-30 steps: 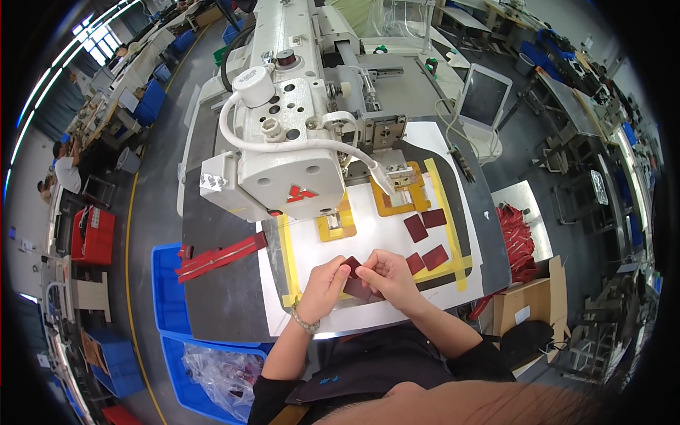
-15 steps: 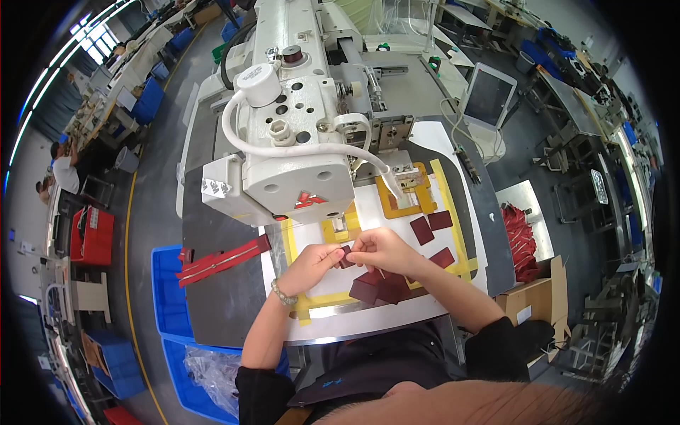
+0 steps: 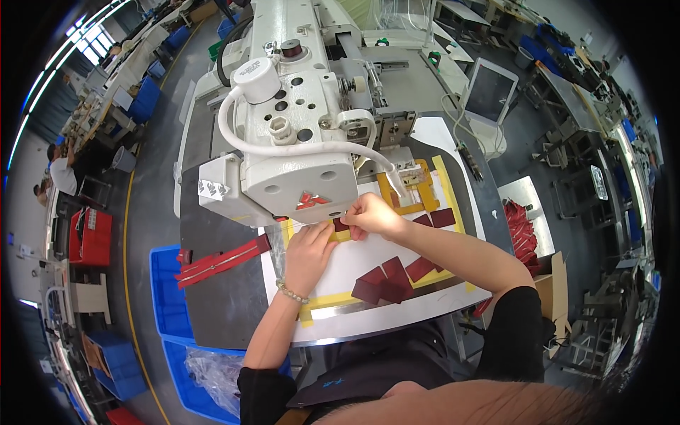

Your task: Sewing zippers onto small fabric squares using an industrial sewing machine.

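At the front of a white sewing machine (image 3: 269,177), my right hand (image 3: 375,216) pinches a small dark red square (image 3: 340,225) over the left yellow clamp frame, just below the machine head. Beside it, my left hand (image 3: 312,251) rests with fingertips on that frame's area, fingers extended and slightly bent. Other dark red squares (image 3: 382,282) lie overlapping on the white work sheet (image 3: 326,276) near the front and at its right. A second yellow frame (image 3: 425,184) sits behind my right hand. Red zipper strips (image 3: 223,261) lie on the dark table at the left.
Blue bins (image 3: 166,283) flank the table's left edge. A cardboard box (image 3: 549,294) and a pile of red pieces (image 3: 523,237) are at the right, below a screen (image 3: 489,95). Co-workers (image 3: 60,173) sit across the aisle at far left.
Both hands have moved forward, away from me, carrying the dark red square to the left yellow frame under the machine head. Several squares near the front are now uncovered by my hands.
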Demonstrator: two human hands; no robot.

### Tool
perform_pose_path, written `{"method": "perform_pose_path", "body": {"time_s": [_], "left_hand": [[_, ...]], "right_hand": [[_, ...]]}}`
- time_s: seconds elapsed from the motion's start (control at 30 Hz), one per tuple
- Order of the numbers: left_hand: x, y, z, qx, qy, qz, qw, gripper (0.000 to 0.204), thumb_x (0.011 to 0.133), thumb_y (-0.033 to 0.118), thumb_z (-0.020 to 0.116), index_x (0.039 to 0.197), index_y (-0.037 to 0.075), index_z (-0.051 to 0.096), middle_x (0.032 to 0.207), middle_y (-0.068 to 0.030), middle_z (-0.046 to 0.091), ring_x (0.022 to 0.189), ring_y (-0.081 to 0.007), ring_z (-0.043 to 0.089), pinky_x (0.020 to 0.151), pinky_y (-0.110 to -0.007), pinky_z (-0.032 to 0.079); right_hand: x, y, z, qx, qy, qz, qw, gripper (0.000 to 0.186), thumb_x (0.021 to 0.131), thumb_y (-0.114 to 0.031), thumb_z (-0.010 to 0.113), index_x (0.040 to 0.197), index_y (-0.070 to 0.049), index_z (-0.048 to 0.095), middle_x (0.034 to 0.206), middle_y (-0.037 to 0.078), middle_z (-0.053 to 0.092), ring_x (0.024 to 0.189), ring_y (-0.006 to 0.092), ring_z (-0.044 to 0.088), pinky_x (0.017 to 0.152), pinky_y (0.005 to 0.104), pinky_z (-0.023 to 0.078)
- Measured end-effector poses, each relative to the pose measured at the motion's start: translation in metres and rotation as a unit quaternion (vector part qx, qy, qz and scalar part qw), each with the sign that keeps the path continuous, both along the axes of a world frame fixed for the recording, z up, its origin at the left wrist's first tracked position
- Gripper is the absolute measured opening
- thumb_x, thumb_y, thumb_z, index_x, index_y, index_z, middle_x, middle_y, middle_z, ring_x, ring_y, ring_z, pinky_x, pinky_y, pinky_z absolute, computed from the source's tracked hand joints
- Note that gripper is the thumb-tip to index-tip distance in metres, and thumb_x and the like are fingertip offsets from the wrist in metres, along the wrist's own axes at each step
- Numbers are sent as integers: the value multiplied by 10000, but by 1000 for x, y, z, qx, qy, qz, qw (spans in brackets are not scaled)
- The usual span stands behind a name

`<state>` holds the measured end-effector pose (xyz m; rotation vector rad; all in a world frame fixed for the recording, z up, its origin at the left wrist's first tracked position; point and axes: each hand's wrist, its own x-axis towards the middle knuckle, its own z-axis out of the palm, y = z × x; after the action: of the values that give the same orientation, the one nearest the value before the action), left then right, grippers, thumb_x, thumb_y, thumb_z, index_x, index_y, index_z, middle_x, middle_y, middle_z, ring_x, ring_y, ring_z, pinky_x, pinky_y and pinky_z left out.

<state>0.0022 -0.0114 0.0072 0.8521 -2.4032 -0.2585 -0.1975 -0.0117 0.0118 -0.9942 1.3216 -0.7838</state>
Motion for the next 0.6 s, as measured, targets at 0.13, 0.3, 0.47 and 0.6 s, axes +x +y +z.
{"method": "perform_pose_path", "body": {"time_s": [0.13, 0.3, 0.47, 0.6], "left_hand": [[-2, 1, -2, -10, -7, -7, 1000, 321, 742, 158, 695, 1030, 29, 641, 1096, -67, 631, 978, -230, 589, 807, -350, 455], [-6, 4, -5, -43, -36, -12, 998, 316, 753, 133, 671, 1045, 17, 632, 1130, -75, 621, 1051, -219, 567, 852, -363, 440], [-10, 3, -3, -76, -71, -32, 994, 299, 760, 113, 638, 1027, -20, 622, 1129, -102, 613, 1088, -220, 545, 909, -368, 429], [-12, 2, 5, -80, -109, -49, 990, 282, 759, 106, 619, 1002, -36, 618, 1120, -117, 608, 1106, -224, 532, 940, -367, 422]], "right_hand": [[3, 1, 4, -16, 28, -5, 999, 205, 837, -95, 634, 715, 70, 613, 592, 131, 620, 506, 177, 633, 455, 276, 523], [0, 0, 7, -40, 59, 25, 997, 205, 830, -87, 632, 717, 83, 619, 586, 129, 623, 490, 163, 623, 448, 274, 516], [-4, -7, 11, -63, 119, 93, 987, 203, 810, -78, 640, 673, 55, 570, 563, 139, 616, 452, 163, 605, 416, 276, 499], [-8, -8, 14, -60, 78, 103, 990, 211, 807, -87, 643, 667, 51, 566, 579, 145, 623, 435, 150, 595, 398, 273, 486]]}}
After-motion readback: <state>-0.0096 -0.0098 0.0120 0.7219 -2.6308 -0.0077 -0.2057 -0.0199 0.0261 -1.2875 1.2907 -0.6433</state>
